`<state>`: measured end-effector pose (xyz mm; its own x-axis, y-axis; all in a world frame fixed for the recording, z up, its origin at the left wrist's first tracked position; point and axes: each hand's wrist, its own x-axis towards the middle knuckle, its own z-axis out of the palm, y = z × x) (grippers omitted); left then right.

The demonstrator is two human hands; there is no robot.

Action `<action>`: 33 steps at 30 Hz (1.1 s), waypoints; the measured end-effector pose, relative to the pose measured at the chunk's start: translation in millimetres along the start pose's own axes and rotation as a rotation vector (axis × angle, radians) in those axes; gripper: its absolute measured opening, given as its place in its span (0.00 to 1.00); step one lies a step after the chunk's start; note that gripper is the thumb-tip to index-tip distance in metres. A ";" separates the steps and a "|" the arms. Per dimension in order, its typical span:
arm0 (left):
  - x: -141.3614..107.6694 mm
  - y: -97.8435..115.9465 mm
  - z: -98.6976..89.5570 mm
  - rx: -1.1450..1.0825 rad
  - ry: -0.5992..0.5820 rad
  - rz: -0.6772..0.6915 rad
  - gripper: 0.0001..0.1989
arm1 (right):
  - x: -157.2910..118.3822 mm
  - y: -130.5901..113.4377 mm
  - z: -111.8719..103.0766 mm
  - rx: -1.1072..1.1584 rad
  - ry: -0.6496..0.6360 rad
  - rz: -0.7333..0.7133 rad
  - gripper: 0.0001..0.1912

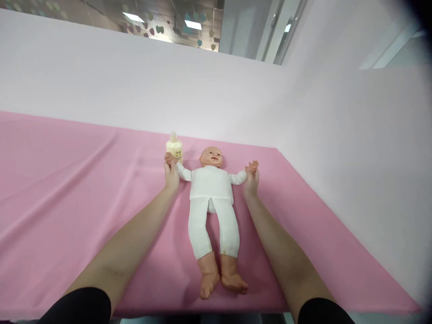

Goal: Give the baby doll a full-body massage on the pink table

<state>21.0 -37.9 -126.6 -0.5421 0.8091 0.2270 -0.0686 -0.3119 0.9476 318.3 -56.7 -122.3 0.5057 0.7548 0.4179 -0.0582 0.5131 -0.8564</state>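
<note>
A baby doll (211, 182) with a white cloth body lies on its back, head away from me and bare feet toward me. My left hand (172, 176) is closed around the doll's hand on the left side. On the other side my right hand (251, 182) grips the doll's other hand, whose small fingers stick out above mine. Both doll arms are stretched out sideways. Just behind my left hand stands a bottle (174, 147) of pale yellow liquid with a face drawn on it; its lower part is partly hidden by the doll's hand.
A pink sheet (84, 189) with some creases covers the surface under the doll. White walls (141, 85) rise at the back and on the right. Above the back wall, a window (162, 22) shows ceiling lights and hanging heart shapes.
</note>
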 end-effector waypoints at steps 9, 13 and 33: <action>2.2 3.3 -4.0 -0.062 0.070 -0.067 0.12 | 6.7 7.1 -6.4 0.027 0.133 0.091 0.28; -12.9 14.4 -0.6 0.083 -0.174 0.282 0.14 | -10.4 -15.0 10.2 -0.096 -0.192 -0.152 0.27; -17.8 9.9 5.6 0.254 -0.247 0.372 0.15 | -9.9 -6.2 10.9 -0.154 -0.246 -0.154 0.28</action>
<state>34.6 -52.5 -120.0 -0.2754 0.7693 0.5764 0.3133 -0.4951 0.8104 304.3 -63.0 -117.9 0.2740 0.7592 0.5904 0.1430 0.5749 -0.8056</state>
